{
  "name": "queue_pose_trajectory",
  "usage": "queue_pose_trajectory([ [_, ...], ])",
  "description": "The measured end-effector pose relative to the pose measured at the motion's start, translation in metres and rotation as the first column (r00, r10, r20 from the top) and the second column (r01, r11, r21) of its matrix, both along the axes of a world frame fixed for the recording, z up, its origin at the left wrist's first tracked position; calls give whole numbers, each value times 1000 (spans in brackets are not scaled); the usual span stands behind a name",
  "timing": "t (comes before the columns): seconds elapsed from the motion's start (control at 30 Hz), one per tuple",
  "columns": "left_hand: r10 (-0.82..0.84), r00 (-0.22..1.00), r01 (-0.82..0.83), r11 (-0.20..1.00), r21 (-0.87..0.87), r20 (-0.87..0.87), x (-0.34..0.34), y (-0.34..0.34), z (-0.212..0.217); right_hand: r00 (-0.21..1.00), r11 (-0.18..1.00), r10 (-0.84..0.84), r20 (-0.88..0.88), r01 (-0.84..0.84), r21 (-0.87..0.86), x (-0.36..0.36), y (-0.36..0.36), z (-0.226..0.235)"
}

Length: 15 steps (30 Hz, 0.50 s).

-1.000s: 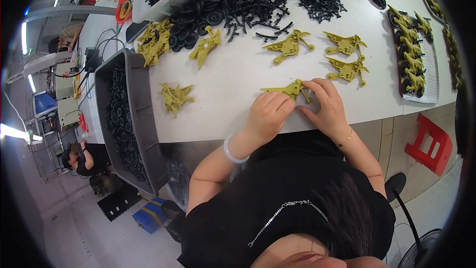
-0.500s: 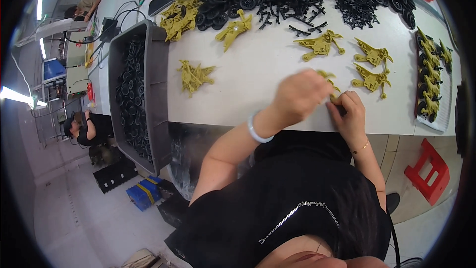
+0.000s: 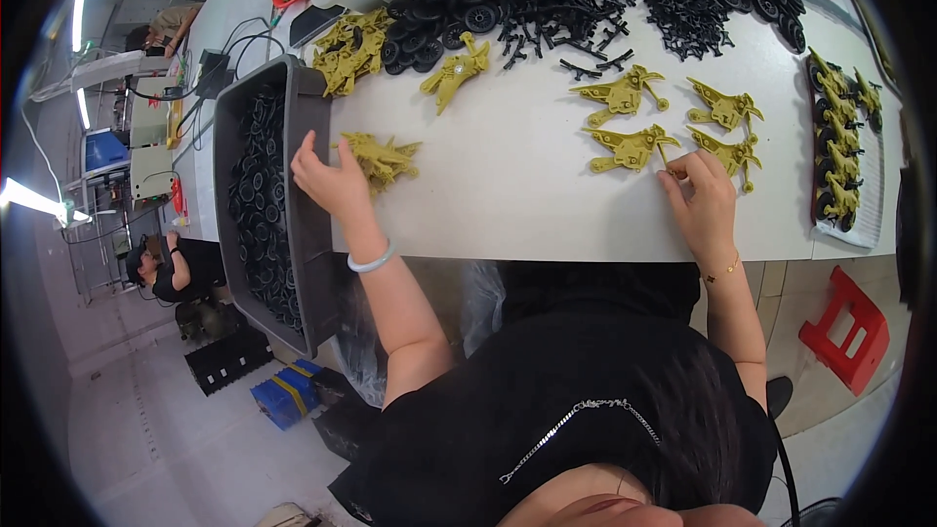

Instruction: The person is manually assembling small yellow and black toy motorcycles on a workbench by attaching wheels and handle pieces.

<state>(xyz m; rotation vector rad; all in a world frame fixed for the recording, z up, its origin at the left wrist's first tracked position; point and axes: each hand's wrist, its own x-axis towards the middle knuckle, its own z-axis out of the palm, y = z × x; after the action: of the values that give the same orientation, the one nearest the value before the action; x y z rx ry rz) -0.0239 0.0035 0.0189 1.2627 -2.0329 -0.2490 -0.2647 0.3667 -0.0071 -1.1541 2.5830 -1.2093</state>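
Note:
My left hand is open, fingers spread, beside a small heap of yellow-green plastic toy motorcycle body pieces, near the grey bin's rim. It holds nothing that I can see. My right hand pinches the lower end of the thin fork on a toy motorcycle body piece, which lies on the white table. Three similar pieces lie close by: one above it, one at upper right, and one just behind my right fingers.
A grey bin of black wheels stands at the left. Black wheels, small black parts and a yellow-green pile lie along the back. A white tray holds toy motorcycles at right. A red stool stands below.
My left hand has swung left, from beside my right hand to the small heap. The piece by my right hand now lies in view below another. The view has shifted slightly.

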Motion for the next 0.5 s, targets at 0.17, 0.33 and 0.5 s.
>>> queue_pose_trajectory([
  [0.17, -379, 875, 449, 867, -216, 302, -73, 49, 2, 994, 998, -29, -104, 23, -57, 10, -1, 3],
  [0.33, -470, 786, 545, 833, -92, 402, -108, 47, -18, 996, 987, 58, -74, -68, -145, 16, -1, -12],
  [0.5, -598, 769, 612, 582, 536, -228, -88, 64, 16, 987, 978, 72, -142, -97, -183, 17, -3, -7],
])
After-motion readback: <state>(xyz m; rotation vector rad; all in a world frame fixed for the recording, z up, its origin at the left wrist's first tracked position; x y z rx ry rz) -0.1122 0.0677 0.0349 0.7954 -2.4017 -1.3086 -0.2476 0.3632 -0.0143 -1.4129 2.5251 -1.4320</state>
